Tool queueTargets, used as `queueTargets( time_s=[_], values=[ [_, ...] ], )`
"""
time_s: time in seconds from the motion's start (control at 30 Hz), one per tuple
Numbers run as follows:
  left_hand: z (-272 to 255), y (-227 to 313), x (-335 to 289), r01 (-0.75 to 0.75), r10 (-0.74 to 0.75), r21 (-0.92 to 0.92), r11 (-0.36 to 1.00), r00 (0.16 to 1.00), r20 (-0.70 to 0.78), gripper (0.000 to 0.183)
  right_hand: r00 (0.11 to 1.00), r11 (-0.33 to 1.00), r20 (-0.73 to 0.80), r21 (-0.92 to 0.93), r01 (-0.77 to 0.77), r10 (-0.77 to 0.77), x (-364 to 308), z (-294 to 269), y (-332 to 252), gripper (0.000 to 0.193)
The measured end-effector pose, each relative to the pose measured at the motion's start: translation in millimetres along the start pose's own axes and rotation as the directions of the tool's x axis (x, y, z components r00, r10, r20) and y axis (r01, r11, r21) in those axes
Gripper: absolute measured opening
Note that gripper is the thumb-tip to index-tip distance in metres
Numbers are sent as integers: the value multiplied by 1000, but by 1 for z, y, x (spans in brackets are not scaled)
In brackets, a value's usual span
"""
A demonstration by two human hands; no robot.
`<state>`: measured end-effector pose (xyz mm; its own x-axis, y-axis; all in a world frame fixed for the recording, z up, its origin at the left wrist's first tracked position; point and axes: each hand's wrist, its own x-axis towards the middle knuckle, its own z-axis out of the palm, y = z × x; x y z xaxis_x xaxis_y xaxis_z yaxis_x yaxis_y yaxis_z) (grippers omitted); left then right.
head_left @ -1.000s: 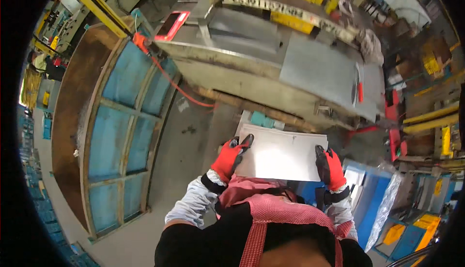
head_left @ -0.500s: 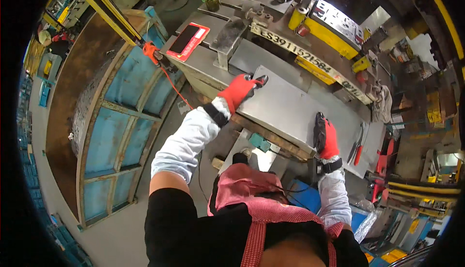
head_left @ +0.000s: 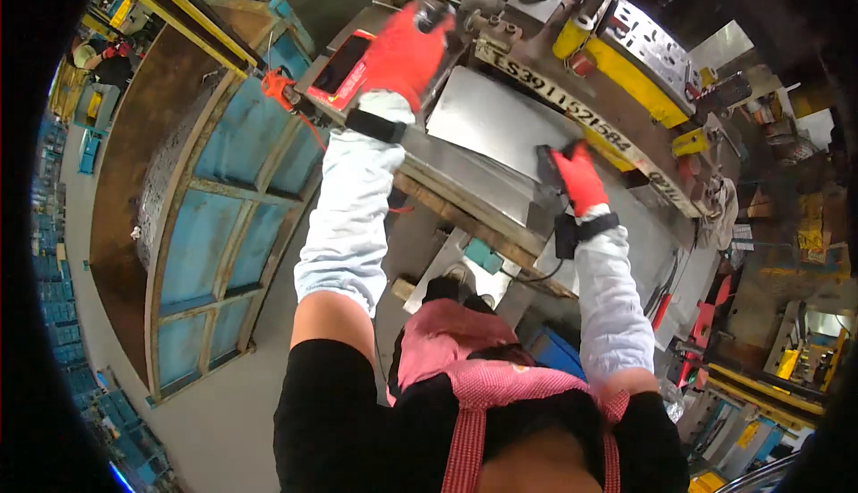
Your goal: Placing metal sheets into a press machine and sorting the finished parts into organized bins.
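One metal sheet (head_left: 492, 122) now lies farther in at twelve o'clock, nearer the bar (head_left: 572, 110); my left hand (head_left: 404, 59) is off it, my right hand (head_left: 579, 178) at its four-o'clock corner, finger closure unclear on both.

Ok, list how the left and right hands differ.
The left hand reaches farther forward than the right hand. The left hand is beside the red-bordered panel; the right hand is at the right end of the metal sheet. The left hand looks bigger in view than the right. Both wear red gloves.
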<state>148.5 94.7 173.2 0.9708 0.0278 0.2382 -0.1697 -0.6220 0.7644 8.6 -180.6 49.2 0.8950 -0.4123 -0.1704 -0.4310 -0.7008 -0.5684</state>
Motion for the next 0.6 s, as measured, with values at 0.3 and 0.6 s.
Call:
queueTargets(
  time_s=[0.3, 0.6],
  values=[
    [13, -103, -50, 86, -79, -31, 996, 980, 180, 68, 986, 884, -79, 437, 164, -144, -39, 3, 32, 66],
    [7, -99, -115, -140, 134, -55, 989, 985, -111, 59, 970, 781, -187, 625, -5, 155, -179, -50, 89, 56]
  ],
)
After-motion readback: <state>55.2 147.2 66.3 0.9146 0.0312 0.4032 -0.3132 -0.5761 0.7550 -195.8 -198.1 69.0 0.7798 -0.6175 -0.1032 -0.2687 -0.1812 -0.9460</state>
